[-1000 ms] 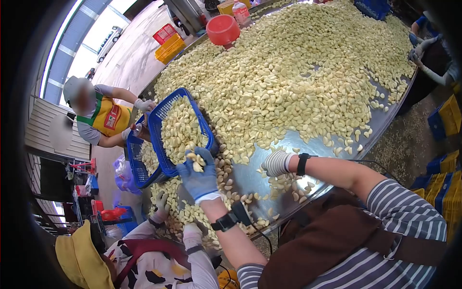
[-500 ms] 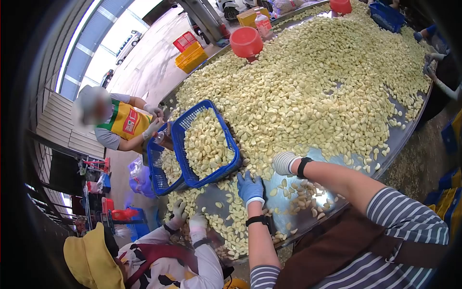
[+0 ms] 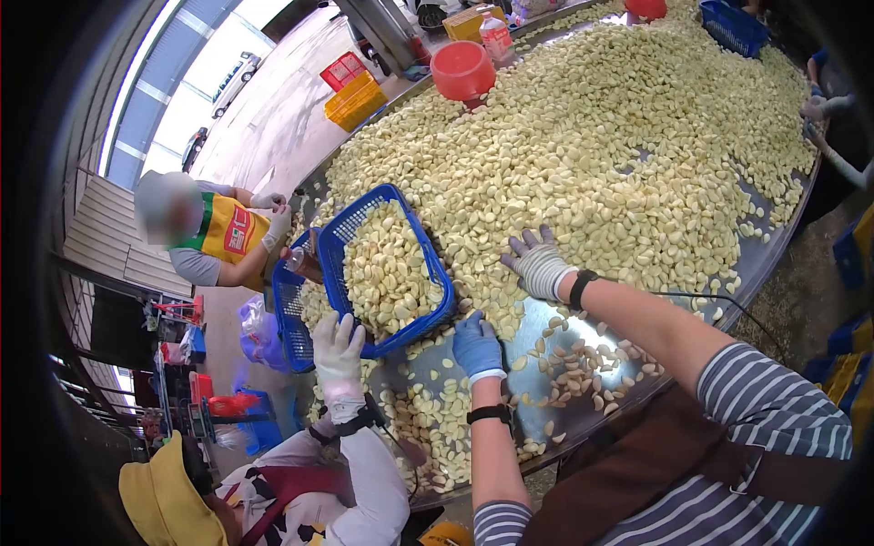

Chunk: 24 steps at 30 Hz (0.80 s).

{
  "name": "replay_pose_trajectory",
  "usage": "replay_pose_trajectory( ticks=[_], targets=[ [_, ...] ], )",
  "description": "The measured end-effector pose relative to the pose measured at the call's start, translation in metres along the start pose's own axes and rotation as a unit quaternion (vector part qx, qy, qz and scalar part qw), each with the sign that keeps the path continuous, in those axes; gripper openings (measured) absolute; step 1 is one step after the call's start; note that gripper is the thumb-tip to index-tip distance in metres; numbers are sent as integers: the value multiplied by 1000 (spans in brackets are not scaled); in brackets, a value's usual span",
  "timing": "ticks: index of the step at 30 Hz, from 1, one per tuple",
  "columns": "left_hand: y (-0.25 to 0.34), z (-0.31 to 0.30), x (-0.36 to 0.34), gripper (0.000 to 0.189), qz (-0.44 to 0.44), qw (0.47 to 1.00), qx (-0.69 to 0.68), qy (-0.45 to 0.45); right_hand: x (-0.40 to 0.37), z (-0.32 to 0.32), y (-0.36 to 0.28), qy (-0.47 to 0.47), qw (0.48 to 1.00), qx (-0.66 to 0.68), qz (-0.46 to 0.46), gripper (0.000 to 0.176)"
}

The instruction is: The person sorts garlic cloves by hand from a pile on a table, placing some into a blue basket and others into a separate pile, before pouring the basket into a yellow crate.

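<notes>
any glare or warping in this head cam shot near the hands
Head view: strong fisheye bend with black corners; windows at upper left blown out white; bare metal table glints between the left hand and right hand; garlic looks sharp.

Single head-worn view, fisheye, with a dark ring round the edges. It looks forward and steeply down from above the person's chest onto the near rim of the metal table (image 3: 583, 332). Close range: the left hand (image 3: 476, 346) and right hand (image 3: 537, 262) sit near frame centre, and striped sleeves fill the lower right. The frame is tilted. The garlic pile (image 3: 592, 136) runs up to the top edge, and the blue basket (image 3: 350, 232) is left of centre. Co-workers are at the left and lower-left margins.
</notes>
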<state>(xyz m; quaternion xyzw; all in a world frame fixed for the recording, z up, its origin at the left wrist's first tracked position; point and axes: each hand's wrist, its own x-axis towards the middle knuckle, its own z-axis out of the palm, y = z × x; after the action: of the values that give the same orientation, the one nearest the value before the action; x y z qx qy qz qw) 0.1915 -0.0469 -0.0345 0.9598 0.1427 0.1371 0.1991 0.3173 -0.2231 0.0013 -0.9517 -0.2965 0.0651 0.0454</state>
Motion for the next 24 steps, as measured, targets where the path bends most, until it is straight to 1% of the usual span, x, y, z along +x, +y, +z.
replay_pose_trajectory(
  ticks=[2,3,5,6,8,9,10,11,12,13,14,15,16,17,18,19,20,21,22,23,24],
  targets=[
    [7,16,13,28,-3,994,67,-87,-22,9,-5,16,999,25,-15,62],
    [8,18,16,28,-4,994,63,-87,-34,13,-6,8,999,27,-27,62],
    [8,14,21,30,7,985,77,-154,-65,12,-10,-10,998,36,-50,63],
    [9,10,19,30,7,984,78,-157,-78,24,-11,-26,997,3,-67,63],
    [9,4,16,29,-31,970,112,-214,-102,24,-21,-95,991,-5,-98,63],
    [5,7,11,26,-56,974,76,-205,-111,27,-27,-119,985,-6,-123,63],
    [0,9,5,26,-53,973,78,-208,-120,31,-32,-144,978,-6,-148,63],
    [-6,11,-2,25,-72,981,33,-180,-130,18,-34,-74,976,4,-206,50],
    [-12,13,-10,24,-90,984,-12,-151,-126,7,-39,-76,976,6,-205,50],
    [-16,15,-18,22,-101,988,-21,-118,-111,-5,-46,-221,950,34,-217,38],
    [-27,21,-25,22,-102,987,-20,-119,-99,-17,-50,-361,903,61,-225,30],
    [-40,31,-31,21,-204,953,-191,-114,-87,-4,-50,-208,938,113,-252,20],
    [-48,35,-36,20,-299,881,-353,-104,-66,6,-52,-124,957,117,-233,18],
    [-52,37,-41,18,-243,894,-372,-54,-44,9,-56,-39,969,119,-214,17],
    [-47,27,-42,18,-245,894,-371,-51,-24,1,-59,6,973,92,-213,14],
    [-39,13,-40,18,-334,820,-457,-84,-8,-3,-61,52,974,65,-212,12],
    [-34,-1,-38,18,-416,728,-532,-115,2,5,-59,54,973,66,-217,12],
    [-54,6,-43,26,-403,663,-613,-148,16,21,-57,17,975,34,-220,11],
    [-58,3,-48,26,-402,664,-613,-143,21,23,-58,-19,975,1,-223,10],
    [-62,2,-53,32,-390,596,-688,-140,21,28,-60,-43,977,5,-209,10],
    [-59,-1,-58,39,-376,520,-756,-135,20,28,-62,-45,976,4,-214,10]
  ],
)
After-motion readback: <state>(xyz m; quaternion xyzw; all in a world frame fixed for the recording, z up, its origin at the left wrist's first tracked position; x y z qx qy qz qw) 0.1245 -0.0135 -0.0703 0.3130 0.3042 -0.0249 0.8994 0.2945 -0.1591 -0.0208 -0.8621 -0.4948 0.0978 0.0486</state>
